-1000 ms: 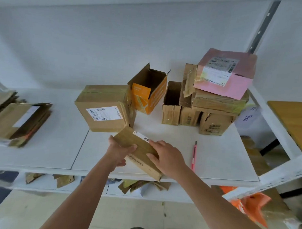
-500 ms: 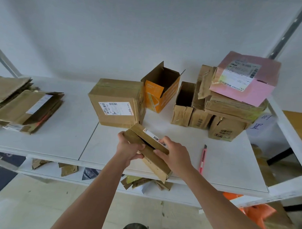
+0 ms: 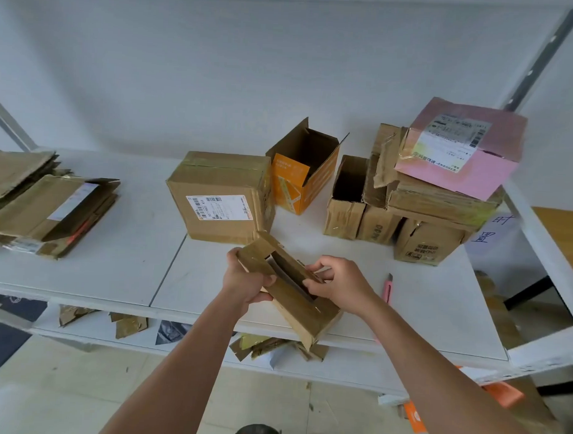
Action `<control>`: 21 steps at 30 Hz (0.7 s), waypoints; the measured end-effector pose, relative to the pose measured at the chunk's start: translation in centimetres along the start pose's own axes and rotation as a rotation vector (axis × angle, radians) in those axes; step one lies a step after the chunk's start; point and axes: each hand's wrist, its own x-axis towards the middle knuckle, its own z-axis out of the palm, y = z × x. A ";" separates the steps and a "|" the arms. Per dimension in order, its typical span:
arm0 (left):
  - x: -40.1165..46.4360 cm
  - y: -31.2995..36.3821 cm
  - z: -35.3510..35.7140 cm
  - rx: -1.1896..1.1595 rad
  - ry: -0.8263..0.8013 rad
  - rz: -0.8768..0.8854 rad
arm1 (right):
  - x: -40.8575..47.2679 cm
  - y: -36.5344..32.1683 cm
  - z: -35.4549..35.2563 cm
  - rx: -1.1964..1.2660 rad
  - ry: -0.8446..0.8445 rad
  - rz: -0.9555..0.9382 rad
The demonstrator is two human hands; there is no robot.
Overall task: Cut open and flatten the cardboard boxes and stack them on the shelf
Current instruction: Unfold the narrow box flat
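Observation:
A small brown cardboard box (image 3: 303,310) hangs over the front edge of the white shelf (image 3: 127,263), its top pulled open so a dark gap shows. My left hand (image 3: 244,280) grips its left flap. My right hand (image 3: 338,285) pinches the right flap. A pink box cutter (image 3: 387,288) lies on the shelf just right of my right hand. Flattened cardboard (image 3: 42,201) is stacked at the shelf's left end.
A sealed brown box (image 3: 221,195) with a label stands behind my hands. An open orange box (image 3: 304,172) and several brown boxes (image 3: 418,221) with a pink box (image 3: 463,148) on top sit at the right. Cardboard scraps lie on the lower shelf (image 3: 190,340).
The small box, held closed a second ago, now has its top flaps pulled apart by both hands. The camera has come closer to the shelf.

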 end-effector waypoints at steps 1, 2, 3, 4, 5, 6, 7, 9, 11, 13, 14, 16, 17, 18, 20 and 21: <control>0.0 0.1 0.0 0.013 -0.015 0.005 | -0.1 0.0 -0.5 0.047 -0.004 0.009; 0.1 0.2 -0.1 0.030 -0.034 0.012 | -0.3 0.1 -1.1 0.096 0.005 0.015; 0.2 0.3 -0.1 0.056 -0.053 0.022 | -0.5 0.3 -1.6 0.149 0.025 0.020; 0.2 0.4 -0.2 0.083 -0.072 0.029 | -0.9 0.4 -1.9 0.200 0.043 0.029; 0.2 0.5 -0.3 0.106 -0.092 0.034 | -1.3 0.5 -2.0 0.230 0.051 0.038; 0.2 0.7 -0.3 0.121 -0.115 0.039 | -1.7 0.4 -2.0 0.237 0.049 0.038; 0.2 0.8 -0.4 0.130 -0.137 0.042 | -2.1 0.3 -1.9 0.223 0.044 0.029; 0.2 1.0 -0.4 0.126 -0.184 0.039 | -2.7 0.0 -1.7 0.191 0.060 -0.011; 0.3 1.3 -0.3 0.065 -0.225 0.032 | -3.0 -0.8 -2.0 0.178 0.107 -0.069; 0.3 1.6 0.0 -0.060 -0.264 0.034 | -3.0 -1.8 -2.6 0.155 0.155 -0.142; 0.2 1.8 0.2 -0.105 -0.267 0.040 | -2.9 -2.4 -2.7 0.120 0.174 -0.183; 0.0 1.9 1.4 -0.104 -0.199 0.059 | -2.3 -3.2 -2.7 0.042 0.193 -0.234; -0.2 1.7 2.0 -0.085 -0.137 0.065 | -2.1 -3.2 -2.4 0.013 0.196 -0.237; -0.2 1.3 2.7 -0.078 -0.069 0.065 | -1.8 -3.1 -2.1 -0.009 0.201 -0.234; 0.1 0.3 3.2 -0.103 0.015 0.048 | -1.3 -2.4 -1.6 -0.026 0.215 -0.209; 0.3 -0.2 3.1 -0.129 0.014 0.033 | -1.0 -2.2 -1.3 -0.028 0.217 -0.192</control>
